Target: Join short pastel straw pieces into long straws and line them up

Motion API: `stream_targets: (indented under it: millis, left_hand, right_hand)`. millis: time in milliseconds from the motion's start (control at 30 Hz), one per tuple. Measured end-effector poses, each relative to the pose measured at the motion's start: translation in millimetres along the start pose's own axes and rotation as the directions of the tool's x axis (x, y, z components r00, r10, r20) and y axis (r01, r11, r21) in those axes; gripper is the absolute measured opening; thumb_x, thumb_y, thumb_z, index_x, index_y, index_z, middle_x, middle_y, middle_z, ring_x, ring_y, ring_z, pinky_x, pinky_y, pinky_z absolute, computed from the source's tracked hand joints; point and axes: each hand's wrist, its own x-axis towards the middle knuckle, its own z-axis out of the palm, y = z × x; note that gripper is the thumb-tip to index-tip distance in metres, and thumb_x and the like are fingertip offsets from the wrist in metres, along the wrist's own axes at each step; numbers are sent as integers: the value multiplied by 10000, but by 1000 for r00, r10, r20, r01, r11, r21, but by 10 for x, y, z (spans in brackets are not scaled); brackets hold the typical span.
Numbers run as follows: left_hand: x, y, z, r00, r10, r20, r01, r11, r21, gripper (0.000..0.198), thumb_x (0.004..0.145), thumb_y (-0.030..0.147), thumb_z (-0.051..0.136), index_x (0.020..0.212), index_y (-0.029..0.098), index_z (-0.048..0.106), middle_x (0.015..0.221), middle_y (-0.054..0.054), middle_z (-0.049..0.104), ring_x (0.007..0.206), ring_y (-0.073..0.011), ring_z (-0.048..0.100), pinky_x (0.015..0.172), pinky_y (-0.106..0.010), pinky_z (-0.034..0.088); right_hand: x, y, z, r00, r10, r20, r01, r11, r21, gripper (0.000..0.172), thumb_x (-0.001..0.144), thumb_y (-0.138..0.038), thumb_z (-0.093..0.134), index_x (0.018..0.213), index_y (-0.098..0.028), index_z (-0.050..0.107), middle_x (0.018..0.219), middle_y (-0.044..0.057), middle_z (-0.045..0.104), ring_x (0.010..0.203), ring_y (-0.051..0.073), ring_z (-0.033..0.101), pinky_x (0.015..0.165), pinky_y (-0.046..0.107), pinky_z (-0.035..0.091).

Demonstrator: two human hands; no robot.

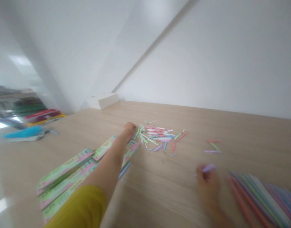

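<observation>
My right hand (pixel 208 186), low and right of centre, is closed round a purple pen-like stick (pixel 209 168); motion blurs it. My left hand (pixel 130 127) reaches across to the left edge of a loose pile of small coloured and white sticks (pixel 159 134). Its fingers are curled down beside green pieces (pixel 138 132), and what they hold, if anything, is hidden. Beneath and beside my left forearm lie several long pastel boxes (pixel 67 167). A blue stick (pixel 124 171) rests by the nearest box.
Long pastel sticks (pixel 261 196) lie side by side at the lower right. Red, green and purple pieces (pixel 213 146) are set apart on the wooden table (pixel 183 196). A white box (pixel 104 100) stands near the wall. Blue material (pixel 24 132) sits at the left edge.
</observation>
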Motion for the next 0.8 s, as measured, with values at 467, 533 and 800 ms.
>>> stream_targets:
  millis: [467, 533, 800]
  left_hand:
    - [-428, 576, -627, 970, 143, -195, -150, 988, -22, 272, 940, 203, 379, 1008, 136, 634, 1137, -129, 593, 1162, -245, 465, 983, -362, 388]
    - [-625, 783, -725, 957, 193, -218, -210, 976, -56, 292, 949, 226, 345, 1016, 152, 619, 1099, -91, 619, 1120, -216, 486, 963, -326, 395]
    - [-2220, 1417, -568, 866, 484, 128, -255, 647, -719, 412, 928, 435, 381, 820, 141, 648, 779, -31, 654, 698, -111, 548, 685, -219, 437]
  right_hand:
    - [-55, 28, 96, 993, 107, 55, -120, 898, 424, 360, 775, -557, 514, 772, -199, 478, 580, -46, 477, 523, 121, 456, 518, 255, 361]
    - [-79, -2, 150, 968, 214, 133, -251, 781, 572, 328, 765, -524, 518, 735, -204, 453, 569, -61, 454, 507, 107, 450, 497, 242, 348]
    - [-582, -457, 182, 831, 287, 477, -556, 424, 715, 363, 659, -459, 674, 798, -216, 443, 581, -87, 450, 521, 107, 529, 446, 206, 331]
